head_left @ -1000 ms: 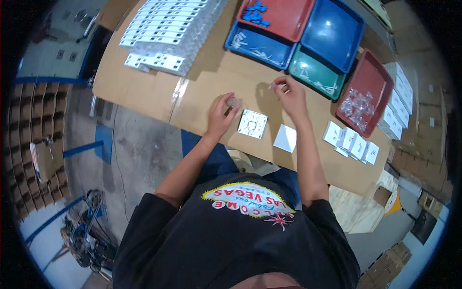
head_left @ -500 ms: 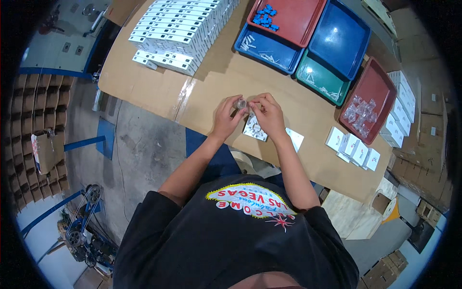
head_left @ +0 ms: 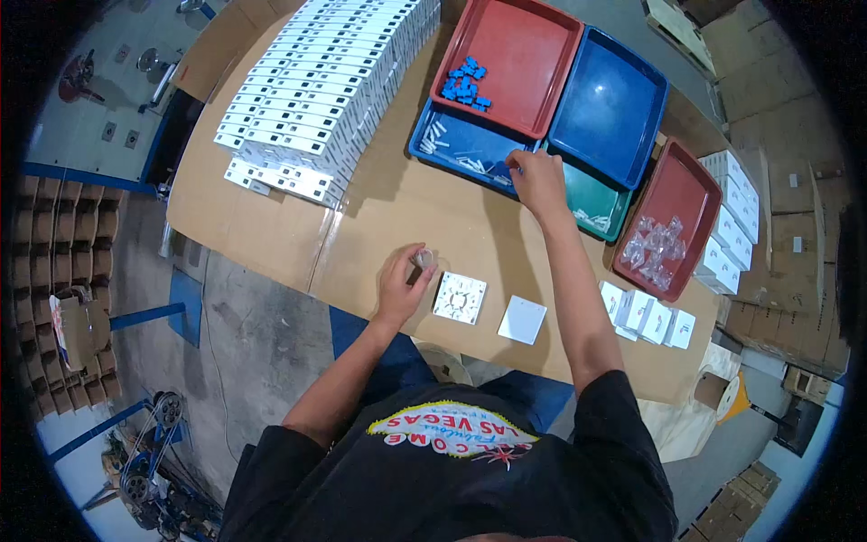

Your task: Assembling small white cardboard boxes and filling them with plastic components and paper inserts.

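Note:
Over the cardboard-topped table, my left hand [head_left: 402, 287] is closed around a small clear round plastic piece [head_left: 424, 259]. Just right of it lies a square white plate with a round pattern of cut-outs or fittings [head_left: 460, 299]. A plain white square plate [head_left: 522, 320] rests farther right. My right hand [head_left: 540, 183] reaches out to the trays, its fingertips pinched at the right end of the lower blue tray [head_left: 418, 152]. Whatever those fingers hold, if anything, is too small to make out. Thin white sticks [head_left: 471, 165] lie in that tray.
Blue clips [head_left: 465, 85] lie in a red tray [head_left: 562, 47]; beside it are another blue tray [head_left: 607, 90] and a green tray [head_left: 619, 204]. A second red tray [head_left: 694, 202] holds clear packets [head_left: 657, 247]. Stacked white boxes [head_left: 316, 81] stand back left, smaller ones [head_left: 652, 318] at right.
My right hand has left the clear piece and moved away, up to the trays. My left hand keeps the piece, and the patterned plate shows more fully. The whole view has shifted slightly.

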Motion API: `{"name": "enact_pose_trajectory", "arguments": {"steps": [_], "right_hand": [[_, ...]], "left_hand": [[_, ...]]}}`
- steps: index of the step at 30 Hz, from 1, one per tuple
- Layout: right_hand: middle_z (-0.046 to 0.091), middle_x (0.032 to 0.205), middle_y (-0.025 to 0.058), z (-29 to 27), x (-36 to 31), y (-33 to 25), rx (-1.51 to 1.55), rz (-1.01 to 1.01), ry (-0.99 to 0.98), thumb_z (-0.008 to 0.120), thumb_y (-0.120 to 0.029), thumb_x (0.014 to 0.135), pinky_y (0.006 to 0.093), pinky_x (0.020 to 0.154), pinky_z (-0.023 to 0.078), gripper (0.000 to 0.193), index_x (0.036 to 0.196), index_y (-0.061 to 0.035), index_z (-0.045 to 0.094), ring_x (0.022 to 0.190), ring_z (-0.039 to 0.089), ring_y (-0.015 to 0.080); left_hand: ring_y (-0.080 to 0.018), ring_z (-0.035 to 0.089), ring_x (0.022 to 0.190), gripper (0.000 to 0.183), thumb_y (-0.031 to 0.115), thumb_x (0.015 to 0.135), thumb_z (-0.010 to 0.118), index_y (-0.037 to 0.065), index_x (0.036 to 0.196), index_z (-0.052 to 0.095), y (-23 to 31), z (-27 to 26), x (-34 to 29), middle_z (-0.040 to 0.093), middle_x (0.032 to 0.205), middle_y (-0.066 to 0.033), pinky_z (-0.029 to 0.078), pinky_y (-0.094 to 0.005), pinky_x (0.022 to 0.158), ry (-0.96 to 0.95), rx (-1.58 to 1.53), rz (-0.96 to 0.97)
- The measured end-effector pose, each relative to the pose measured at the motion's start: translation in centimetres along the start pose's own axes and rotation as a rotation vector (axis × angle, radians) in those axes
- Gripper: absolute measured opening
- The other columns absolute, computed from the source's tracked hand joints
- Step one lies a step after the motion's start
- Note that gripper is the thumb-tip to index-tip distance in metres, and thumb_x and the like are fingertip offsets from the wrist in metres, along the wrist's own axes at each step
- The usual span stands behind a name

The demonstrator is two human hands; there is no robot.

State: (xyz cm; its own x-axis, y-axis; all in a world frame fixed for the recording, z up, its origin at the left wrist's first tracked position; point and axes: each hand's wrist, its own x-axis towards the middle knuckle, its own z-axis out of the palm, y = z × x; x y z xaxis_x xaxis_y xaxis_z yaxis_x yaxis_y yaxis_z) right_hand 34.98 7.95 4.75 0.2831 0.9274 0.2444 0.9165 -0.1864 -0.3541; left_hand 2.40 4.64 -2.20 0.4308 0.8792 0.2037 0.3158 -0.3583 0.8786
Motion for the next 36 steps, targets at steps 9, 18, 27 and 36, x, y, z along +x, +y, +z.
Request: {"name": "enact_pose_trajectory", "arguments": {"steps": [9,18,27,36], "right_hand": [[0.074,0.077,0.0112,4.0,2.9,1.0,-0.494,-0.187,-0.214,0.068,-0.011,0.080,0.0457,0.097,0.041,0.009,0.076,-0.0160,0.074,0.082,0.072,0.0281],[0.074,0.082,0.0077,2.6,2.4,0.8,-0.393,-0.127,-0.254,0.068,-0.008,0.078,0.0457,0.086,0.041,0.013,0.085,-0.0165,0.075,0.087,0.070,0.0286],[0.075,0.088,0.0108,-1.1,-1.6,-2.9,0.242,0.171,-0.110,0.074,-0.019,0.085,0.0402,0.075,0.046,0.013,0.092,-0.0076,0.073,0.080,0.069,0.0233],[0.067,0.080,0.0073,2.7,-10.9,-11.1,0.698,0.288,-0.299,0.079,-0.012,0.085,0.0295,0.061,0.046,0.015,0.097,-0.0033,0.073,0.062,0.052,0.0135]], "left_hand": [[-0.0338,0.067,0.108,0.041,0.020,0.088,0.080,0.005,0.123,0.067,0.8,-0.5,0.6,0.071,0.117,-0.0140,0.051,-0.0425,0.095,-0.035,0.065,0.002],[-0.0343,0.067,0.109,0.039,0.020,0.087,0.081,0.004,0.120,0.067,1.0,-0.7,0.4,0.071,0.118,-0.0139,0.051,-0.0430,0.095,-0.043,0.065,0.017],[-0.0360,0.066,0.107,0.041,0.023,0.088,0.081,0.005,0.122,0.067,0.1,-0.3,0.4,0.071,0.116,-0.0145,0.052,-0.0453,0.093,0.017,0.088,0.070],[-0.0361,0.066,0.109,0.044,0.023,0.087,0.081,0.006,0.124,0.066,0.0,-0.2,0.1,0.070,0.117,-0.0144,0.051,-0.0445,0.095,0.006,0.095,0.088]]}}
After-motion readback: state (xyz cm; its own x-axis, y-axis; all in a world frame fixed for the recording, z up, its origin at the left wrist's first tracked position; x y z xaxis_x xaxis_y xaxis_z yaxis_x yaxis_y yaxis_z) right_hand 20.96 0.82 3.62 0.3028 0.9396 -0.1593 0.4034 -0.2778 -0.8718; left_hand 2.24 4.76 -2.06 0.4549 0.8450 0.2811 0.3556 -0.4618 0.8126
